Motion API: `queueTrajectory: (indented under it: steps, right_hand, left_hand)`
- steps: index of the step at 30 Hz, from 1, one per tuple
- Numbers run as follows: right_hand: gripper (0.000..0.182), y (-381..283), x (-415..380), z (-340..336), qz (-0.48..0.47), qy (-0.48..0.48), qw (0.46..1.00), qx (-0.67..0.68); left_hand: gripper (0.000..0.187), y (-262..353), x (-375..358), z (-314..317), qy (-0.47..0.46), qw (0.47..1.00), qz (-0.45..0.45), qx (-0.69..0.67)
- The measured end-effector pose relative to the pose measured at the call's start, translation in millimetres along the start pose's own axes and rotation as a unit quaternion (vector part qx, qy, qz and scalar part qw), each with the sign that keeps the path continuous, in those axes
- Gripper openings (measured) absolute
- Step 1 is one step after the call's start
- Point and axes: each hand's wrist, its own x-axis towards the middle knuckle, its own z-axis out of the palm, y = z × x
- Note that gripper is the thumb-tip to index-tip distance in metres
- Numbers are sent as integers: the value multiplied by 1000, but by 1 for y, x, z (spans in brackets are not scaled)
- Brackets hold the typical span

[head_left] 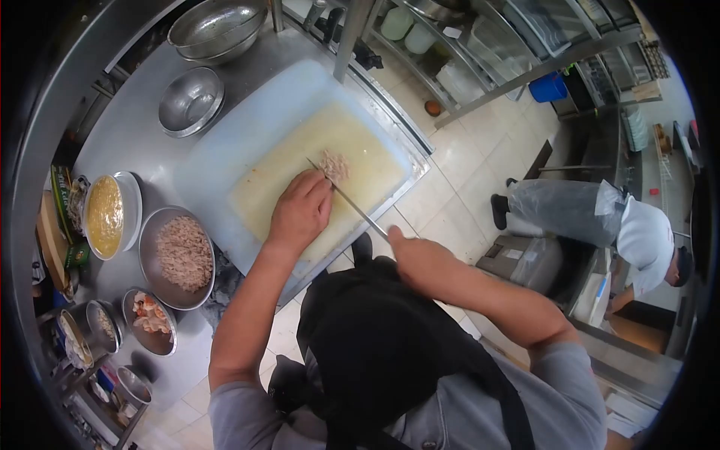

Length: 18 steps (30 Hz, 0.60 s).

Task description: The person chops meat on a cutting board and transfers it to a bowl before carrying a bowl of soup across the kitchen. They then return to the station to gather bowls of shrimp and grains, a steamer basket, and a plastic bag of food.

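Right hand: The handle of the knife (pixel 358 206) was clamped in the grip of the right hand (pixel 421 259), with the fingers wrapped closed.
Left hand: The left hand (pixel 302 210) was set low over the board, its fingers bent and kept together just beside the blade; whether anything was pinched beneath that grip could not be told.
Knife: The blade was slanted across the board, its tip pointed away from the body.
Chopped pieces: A small heap of chopped pieces (pixel 335 163) was gathered on the yellowish cutting board (pixel 367 142), by the blade, on its opposite side from the left hand.
Boards: The yellowish board was laid on a larger bluish-white board (pixel 217 154), by which part of the metal bench (pixel 135 112) was covered.
Bowls: Similar brownish bits (pixel 184 255) were held in a metal bowl (pixel 186 302) left of the boards; orange-and-white pieces (pixel 150 311) were contained in a smaller bowl (pixel 160 346) near it.
Upper bench: A metal bowl (pixel 189 103) was placed near a colander (pixel 217 34).
Co-worker: A person in a white top (pixel 645 240) was seen at right, bent forward.
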Motion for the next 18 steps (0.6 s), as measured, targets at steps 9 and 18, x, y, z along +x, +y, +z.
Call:
queueTrajectory:
  steps: [9,18]
  right_hand:
    - [25,-3,11,-4,-12,75,997,6]
    - [30,10,26,24,-43,45,997,43]
  left_hand:
    - [14,6,1,-4,0,999,29,25]
    - [16,3,1,-2,11,1000,4,-5]
